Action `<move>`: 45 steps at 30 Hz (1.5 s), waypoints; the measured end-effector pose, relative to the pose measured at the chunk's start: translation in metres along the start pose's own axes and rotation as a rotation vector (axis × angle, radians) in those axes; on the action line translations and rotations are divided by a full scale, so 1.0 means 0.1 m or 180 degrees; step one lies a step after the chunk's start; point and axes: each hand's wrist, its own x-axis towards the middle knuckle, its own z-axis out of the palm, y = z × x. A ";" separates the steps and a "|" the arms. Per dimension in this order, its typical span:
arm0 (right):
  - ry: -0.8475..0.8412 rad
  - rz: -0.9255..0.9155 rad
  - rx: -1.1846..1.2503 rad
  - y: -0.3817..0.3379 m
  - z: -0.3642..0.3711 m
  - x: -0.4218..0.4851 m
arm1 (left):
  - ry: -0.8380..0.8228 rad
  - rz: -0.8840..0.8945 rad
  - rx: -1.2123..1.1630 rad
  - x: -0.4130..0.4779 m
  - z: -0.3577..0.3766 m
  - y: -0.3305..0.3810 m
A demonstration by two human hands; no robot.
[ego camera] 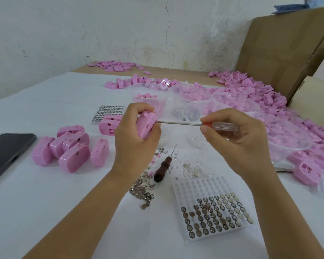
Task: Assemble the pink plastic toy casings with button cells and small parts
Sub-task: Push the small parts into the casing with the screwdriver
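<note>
I've got left hand (134, 136) clenched round pink casing (144, 126) mid-frame, screwdriver (179, 123) lying 9-to-3 with its tip at the casing's side, right hand (238, 141) pinching the handle at 3 o'clock.

The left hand (134, 131) grips a pink casing (145, 126). The right hand (238, 135) holds a screwdriver (195, 124), its tip touching the casing. Near them lies a tray of button cells (213, 210).

Phone (7, 156) left of casings (69, 150)
</note>
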 end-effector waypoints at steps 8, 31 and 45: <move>0.0014 0.0008 -0.0024 -0.01 0.00 0.01 | -0.0002 -0.0038 -0.0016 0.00 0.00 -0.01; 0.0006 0.0056 -0.0012 -0.01 -0.01 0.01 | -0.0045 -0.0096 0.0047 -0.01 0.00 0.00; 0.0001 -0.0002 -0.0073 -0.01 -0.01 0.01 | -0.0069 -0.0082 0.0082 -0.01 0.01 0.01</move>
